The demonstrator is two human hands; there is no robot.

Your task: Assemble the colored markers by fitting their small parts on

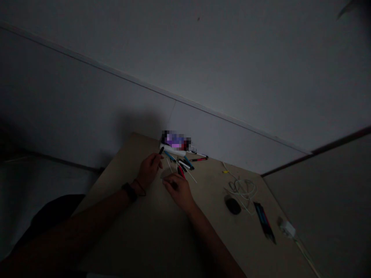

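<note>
My left hand (149,168) is closed on a dark pen (161,150), which points up toward the wall from between thumb and fingers. Just to the right, my right hand (179,189) has its fingers pinched together; whatever is at its fingertips is too dim and small to name. Beyond the two hands lies a loose pile of pens, among them a blue pen (169,156), a red pen (181,171) and a white pen (184,164). Another red and black pen (199,159) lies at the pile's right side.
Behind the pens, a lit, blurred-out screen (175,140) stands at a white object (174,150) by the wall. On the table's right are a coiled white cable (242,189), a black mouse (232,205), a bundle of dark pens (264,222) and a white plug (287,227). The room is dim.
</note>
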